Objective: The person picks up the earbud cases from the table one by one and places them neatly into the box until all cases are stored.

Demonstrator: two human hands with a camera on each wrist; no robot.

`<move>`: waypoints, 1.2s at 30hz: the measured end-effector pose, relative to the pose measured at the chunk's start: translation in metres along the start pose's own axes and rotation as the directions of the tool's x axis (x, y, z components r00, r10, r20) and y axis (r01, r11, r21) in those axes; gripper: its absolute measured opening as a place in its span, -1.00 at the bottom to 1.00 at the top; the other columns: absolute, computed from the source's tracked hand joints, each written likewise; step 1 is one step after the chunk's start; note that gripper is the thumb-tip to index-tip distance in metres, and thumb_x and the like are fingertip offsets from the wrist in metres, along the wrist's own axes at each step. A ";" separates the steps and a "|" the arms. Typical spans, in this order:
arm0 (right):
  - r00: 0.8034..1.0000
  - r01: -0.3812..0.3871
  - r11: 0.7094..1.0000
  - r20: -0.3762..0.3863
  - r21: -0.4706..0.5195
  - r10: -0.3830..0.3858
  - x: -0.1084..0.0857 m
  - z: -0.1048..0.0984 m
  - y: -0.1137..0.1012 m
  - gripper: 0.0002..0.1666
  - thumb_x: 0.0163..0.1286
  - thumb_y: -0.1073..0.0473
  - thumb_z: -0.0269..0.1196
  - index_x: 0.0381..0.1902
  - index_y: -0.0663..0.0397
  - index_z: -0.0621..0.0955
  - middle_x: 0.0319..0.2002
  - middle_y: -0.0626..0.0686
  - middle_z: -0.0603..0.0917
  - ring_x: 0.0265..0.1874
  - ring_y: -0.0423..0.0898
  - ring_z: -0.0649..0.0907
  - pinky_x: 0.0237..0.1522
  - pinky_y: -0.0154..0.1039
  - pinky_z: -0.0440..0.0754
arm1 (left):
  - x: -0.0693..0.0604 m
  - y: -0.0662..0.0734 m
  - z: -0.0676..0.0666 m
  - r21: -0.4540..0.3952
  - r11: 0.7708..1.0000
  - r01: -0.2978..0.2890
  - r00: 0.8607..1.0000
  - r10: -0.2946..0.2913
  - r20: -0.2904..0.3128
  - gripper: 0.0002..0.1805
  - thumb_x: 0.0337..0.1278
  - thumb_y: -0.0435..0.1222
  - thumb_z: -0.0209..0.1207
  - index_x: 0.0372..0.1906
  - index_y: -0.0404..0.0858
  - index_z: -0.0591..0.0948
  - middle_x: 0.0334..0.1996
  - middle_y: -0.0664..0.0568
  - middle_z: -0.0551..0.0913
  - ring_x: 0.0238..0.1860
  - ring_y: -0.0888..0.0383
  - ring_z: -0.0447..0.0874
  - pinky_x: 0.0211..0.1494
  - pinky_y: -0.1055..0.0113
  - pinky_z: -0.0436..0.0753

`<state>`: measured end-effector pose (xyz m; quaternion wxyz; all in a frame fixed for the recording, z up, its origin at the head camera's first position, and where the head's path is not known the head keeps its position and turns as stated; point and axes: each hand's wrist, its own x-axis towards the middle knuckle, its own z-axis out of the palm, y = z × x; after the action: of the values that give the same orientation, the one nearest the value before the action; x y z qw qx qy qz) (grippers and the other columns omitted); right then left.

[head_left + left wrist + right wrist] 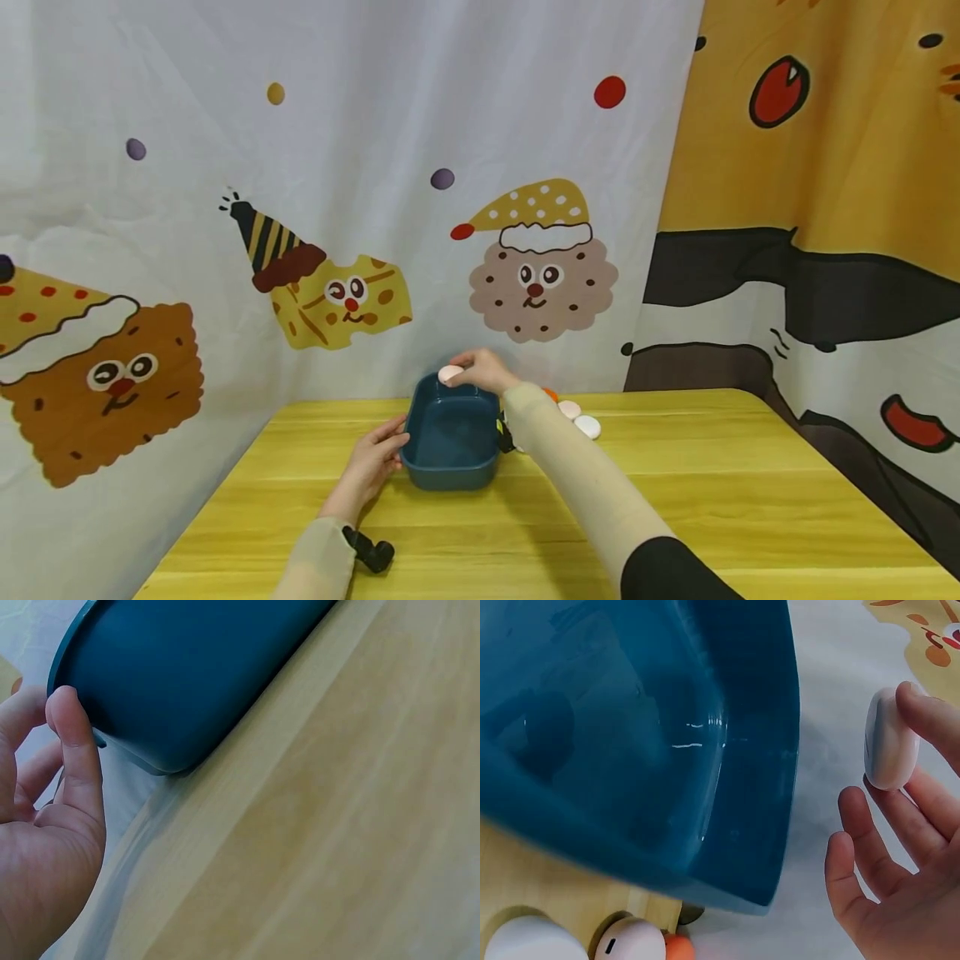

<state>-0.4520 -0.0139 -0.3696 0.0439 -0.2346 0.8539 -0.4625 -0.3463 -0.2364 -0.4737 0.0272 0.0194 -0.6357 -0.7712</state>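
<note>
A dark teal plastic basin [450, 481] stands on the table. At its left side my left hand [372, 462] pinches the rim, the thumb [73, 720] lying against the outer wall in the left wrist view. My right hand [486, 371] is over the basin's far edge in the head view. Between thumb and fingers it holds a pale, rounded disc [891, 742] on its edge. The inside of the basin shows glossy highlights; I cannot tell whether there is water in it.
Right of the basin, partly behind my right forearm, lie a white disc [587, 427], a pale pink disc [569, 409] and an orange one [551, 394]. They rest on a yellow wood-grain table [720, 492]. A printed cloth [360, 150] hangs behind its far edge.
</note>
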 end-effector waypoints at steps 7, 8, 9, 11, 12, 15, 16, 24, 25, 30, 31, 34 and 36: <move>1.000 -0.017 1.000 0.004 -0.018 0.017 0.006 0.009 0.001 -0.47 0.15 0.13 0.46 0.10 0.13 0.65 0.00 0.07 0.64 -0.05 -0.01 0.60 -0.07 -0.15 0.59 | 0.001 0.001 0.002 -0.015 1.000 0.008 1.000 -0.008 -0.013 -0.43 0.22 -0.43 0.21 0.35 -0.33 0.42 -0.18 0.03 0.47 -0.64 0.25 0.33 -0.57 0.44 0.48; 1.000 -0.018 1.000 0.002 -0.025 0.018 0.006 0.010 0.001 -0.47 0.16 0.12 0.46 0.10 0.13 0.65 -0.01 0.07 0.65 -0.04 -0.01 0.60 -0.06 -0.15 0.58 | 0.001 0.000 0.002 -0.012 1.000 0.006 1.000 -0.006 -0.015 -0.43 0.22 -0.43 0.22 0.35 -0.34 0.42 -0.17 0.02 0.47 -0.64 0.25 0.33 -0.57 0.44 0.49; 1.000 -0.022 0.999 0.003 -0.025 0.022 0.007 0.011 0.001 -0.47 0.16 0.12 0.46 0.10 0.13 0.65 -0.01 0.07 0.65 -0.04 -0.01 0.60 -0.05 -0.15 0.58 | 0.001 0.000 0.002 -0.007 1.000 0.003 1.000 -0.003 -0.014 -0.43 0.22 -0.42 0.22 0.35 -0.34 0.42 -0.16 0.01 0.46 -0.64 0.25 0.33 -0.57 0.45 0.49; 1.000 -0.025 0.999 0.000 -0.023 0.025 0.008 0.013 0.002 -0.47 0.16 0.12 0.46 0.09 0.14 0.65 -0.01 0.07 0.65 -0.04 0.00 0.60 -0.04 -0.14 0.58 | 0.001 0.000 0.002 -0.009 1.000 0.001 1.000 -0.001 -0.013 -0.43 0.23 -0.42 0.21 0.35 -0.35 0.41 -0.14 0.00 0.45 -0.63 0.25 0.33 -0.57 0.45 0.49; 1.000 -0.025 0.999 -0.001 -0.020 0.025 0.009 0.014 0.002 -0.47 0.16 0.12 0.46 0.09 0.14 0.65 0.00 0.07 0.65 -0.04 0.00 0.60 -0.03 -0.13 0.58 | 0.001 -0.001 0.002 -0.009 1.000 -0.001 1.000 0.000 -0.013 -0.43 0.23 -0.42 0.21 0.35 -0.35 0.40 -0.14 0.00 0.45 -0.63 0.26 0.33 -0.57 0.46 0.49; 1.000 -0.025 1.000 -0.008 -0.003 0.025 0.011 0.015 0.002 -0.48 0.16 0.13 0.45 0.09 0.14 0.65 0.00 0.08 0.65 -0.03 0.00 0.60 -0.02 -0.13 0.57 | 0.001 0.000 0.002 -0.019 1.000 -0.005 1.000 0.005 -0.018 -0.43 0.23 -0.44 0.20 0.35 -0.35 0.41 -0.17 0.03 0.45 -0.64 0.27 0.32 -0.59 0.46 0.48; 1.000 -0.019 1.000 -0.012 0.004 0.019 0.012 0.015 0.002 -0.48 0.16 0.13 0.45 0.09 0.16 0.65 0.00 0.09 0.65 -0.03 0.01 0.60 -0.01 -0.13 0.57 | 0.001 0.001 0.002 -0.028 1.000 -0.004 1.000 0.003 -0.020 -0.44 0.23 -0.45 0.19 0.35 -0.35 0.41 -0.18 0.04 0.45 -0.65 0.27 0.32 -0.59 0.46 0.48; 0.998 -0.028 1.000 -0.048 -0.005 0.028 0.015 0.021 0.006 -0.49 0.12 0.16 0.47 0.04 0.20 0.67 -0.04 0.11 0.67 -0.05 0.03 0.61 -0.02 -0.10 0.57 | 0.000 -0.001 0.002 -0.035 0.999 -0.004 1.000 0.003 -0.010 -0.42 0.22 -0.43 0.21 0.35 -0.35 0.40 -0.21 0.06 0.47 -0.63 0.26 0.33 -0.58 0.44 0.49; 0.998 -0.035 0.999 -0.053 -0.017 0.034 0.016 0.022 0.006 -0.49 0.11 0.15 0.48 0.04 0.19 0.67 -0.04 0.11 0.67 -0.06 0.03 0.62 -0.02 -0.10 0.57 | 0.000 -0.002 0.002 -0.031 1.000 -0.005 1.000 0.004 -0.011 -0.42 0.23 -0.43 0.21 0.36 -0.35 0.40 -0.21 0.06 0.47 -0.63 0.26 0.33 -0.58 0.44 0.49; 0.994 -0.079 0.995 -0.085 -0.061 0.073 0.020 0.030 0.010 -0.47 0.06 0.10 0.51 0.02 0.13 0.69 -0.05 0.07 0.68 -0.08 0.02 0.62 -0.04 -0.10 0.58 | -0.001 -0.003 0.000 -0.020 1.000 -0.006 1.000 0.006 -0.029 -0.43 0.23 -0.44 0.20 0.35 -0.35 0.41 -0.19 0.03 0.48 -0.63 0.24 0.34 -0.58 0.42 0.48; 0.993 -0.086 0.995 -0.087 -0.056 0.081 0.021 0.031 0.010 -0.47 0.07 0.10 0.51 0.02 0.13 0.69 -0.05 0.08 0.67 -0.07 0.03 0.61 -0.02 -0.08 0.57 | -0.001 -0.004 0.000 -0.015 1.000 -0.011 1.000 0.010 -0.028 -0.43 0.23 -0.43 0.20 0.35 -0.35 0.41 -0.19 0.02 0.48 -0.64 0.24 0.34 -0.58 0.42 0.48; 0.991 -0.097 0.994 -0.097 -0.043 0.092 0.021 0.033 0.010 -0.47 0.08 0.13 0.50 0.04 0.15 0.68 -0.03 0.10 0.66 -0.05 0.05 0.61 0.00 -0.06 0.56 | -0.001 -0.003 0.001 -0.015 1.000 -0.024 1.000 0.023 -0.019 -0.43 0.22 -0.43 0.20 0.34 -0.36 0.41 -0.17 0.00 0.48 -0.64 0.24 0.35 -0.58 0.41 0.49; 0.990 -0.092 0.995 -0.105 -0.034 0.088 0.020 0.034 0.010 -0.47 0.09 0.16 0.49 0.04 0.19 0.67 -0.02 0.13 0.66 -0.05 0.08 0.60 0.00 -0.05 0.56 | 0.000 -0.002 0.002 -0.013 0.999 -0.032 0.999 0.032 -0.005 -0.43 0.23 -0.42 0.21 0.35 -0.36 0.41 -0.17 -0.01 0.47 -0.64 0.24 0.36 -0.57 0.42 0.49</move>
<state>-0.4638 -0.0443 -0.3944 0.0158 -0.1721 0.8735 -0.4551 -0.3465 -0.2344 -0.4751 0.0414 0.0109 -0.6309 -0.7747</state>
